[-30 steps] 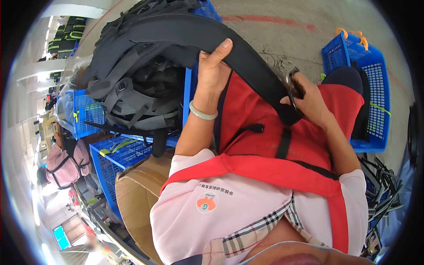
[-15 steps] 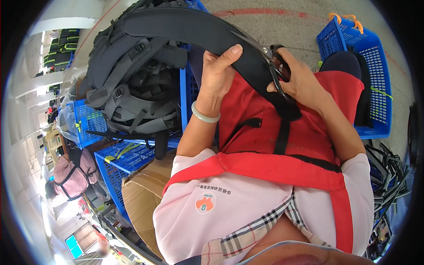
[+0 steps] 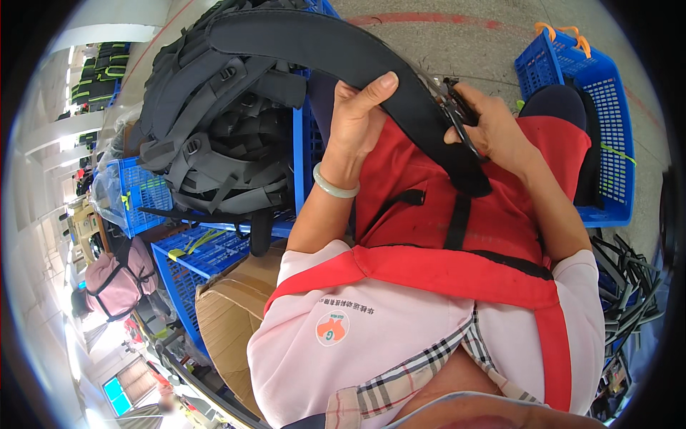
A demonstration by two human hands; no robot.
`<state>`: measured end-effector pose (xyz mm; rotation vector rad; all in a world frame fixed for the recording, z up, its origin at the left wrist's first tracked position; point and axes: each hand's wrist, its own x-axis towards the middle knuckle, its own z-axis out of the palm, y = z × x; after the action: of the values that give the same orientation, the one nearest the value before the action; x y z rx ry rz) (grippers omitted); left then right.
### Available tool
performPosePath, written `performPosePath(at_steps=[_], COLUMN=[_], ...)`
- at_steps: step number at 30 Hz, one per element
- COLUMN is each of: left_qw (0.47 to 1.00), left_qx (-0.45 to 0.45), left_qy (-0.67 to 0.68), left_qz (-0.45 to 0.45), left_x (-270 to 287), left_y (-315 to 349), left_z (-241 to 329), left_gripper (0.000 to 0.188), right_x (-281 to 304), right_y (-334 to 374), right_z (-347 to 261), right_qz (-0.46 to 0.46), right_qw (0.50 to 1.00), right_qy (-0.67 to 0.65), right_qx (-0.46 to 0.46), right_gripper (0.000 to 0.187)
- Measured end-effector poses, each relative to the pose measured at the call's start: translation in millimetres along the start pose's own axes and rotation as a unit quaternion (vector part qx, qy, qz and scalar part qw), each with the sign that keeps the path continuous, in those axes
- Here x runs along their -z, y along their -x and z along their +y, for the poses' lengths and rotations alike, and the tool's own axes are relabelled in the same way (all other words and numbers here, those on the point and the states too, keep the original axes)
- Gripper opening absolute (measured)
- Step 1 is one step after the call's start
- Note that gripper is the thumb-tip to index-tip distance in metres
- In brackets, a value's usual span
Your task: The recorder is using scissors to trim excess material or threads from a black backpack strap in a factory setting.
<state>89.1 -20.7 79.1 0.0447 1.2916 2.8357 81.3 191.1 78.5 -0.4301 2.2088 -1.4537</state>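
Observation:
A long curved black padded strap [image 3: 314, 48] arches over my lap from the upper left and ends in a rounded tip over the red apron [image 3: 400, 214]. My left hand [image 3: 359, 118] grips its middle, thumb on top and fingers underneath. A pair of scissors [image 3: 453, 118] sits in my right hand [image 3: 496, 132], its blades lying along the strap's outer edge. How far the blades are spread, I cannot tell.
To the left, dark grey straps with buckles [image 3: 225, 154] are heaped over a blue crate [image 3: 301, 164]. Another blue crate [image 3: 607, 136] stands at the right, above loose dark strips [image 3: 629, 286]. A cardboard box [image 3: 232, 314] is by my left elbow. Another person [image 3: 120, 282] in pink is at far left.
The scissors and my right hand have shifted slightly right along the strap's edge. The strap's tip has moved a little to the right. My left hand keeps nearly the same hold.

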Motion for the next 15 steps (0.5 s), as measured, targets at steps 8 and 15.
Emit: performPosePath(at_steps=[8,15], left_qw=[1.000,1.000], left_qx=[-0.009,-0.003], left_qy=[-0.004,-0.005], left_qz=[-0.013,0.001], left_x=[0.1,3.8], left_y=[-0.2,2.4], left_z=[-0.8,-1.1], left_gripper=[0.010,0.013], right_x=[0.8,-5.1], right_y=[1.4,-0.8], right_z=[-5.9,4.4], right_qz=[0.016,0.048], right_qw=[0.996,0.987], right_qy=[0.075,0.064], right_qx=[0.044,0.141], right_gripper=[0.079,0.062])
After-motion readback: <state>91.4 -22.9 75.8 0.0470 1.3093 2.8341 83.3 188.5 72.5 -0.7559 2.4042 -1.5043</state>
